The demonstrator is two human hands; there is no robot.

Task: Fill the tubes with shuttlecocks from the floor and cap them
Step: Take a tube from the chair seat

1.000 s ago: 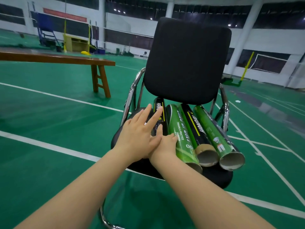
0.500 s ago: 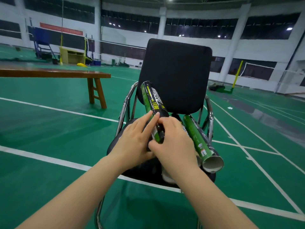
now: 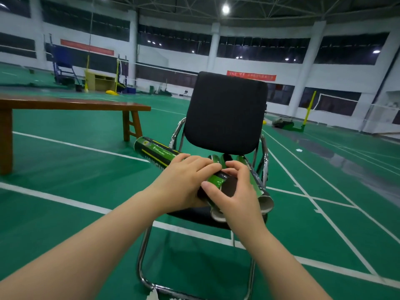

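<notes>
A green-and-black shuttlecock tube (image 3: 159,153) is held level in front of the black chair (image 3: 225,111), its far end pointing left. My left hand (image 3: 184,182) grips it around the middle. My right hand (image 3: 236,191) pinches its near end, fingers curled round the dark cap or opening there. Other tubes (image 3: 263,201) lie on the chair seat behind my hands, their open cardboard ends facing me. A bit of white feather (image 3: 152,296) shows on the floor at the bottom edge.
A long wooden bench (image 3: 71,105) stands to the left. The chair's chrome frame (image 3: 142,263) loops over the green court floor below my arms. Net posts and a yellow cabinet (image 3: 100,81) stand far back.
The tube has been lifted off the chair seat and swung from upright to level, pointing left. My right hand moved to its near end. The view tilted up.
</notes>
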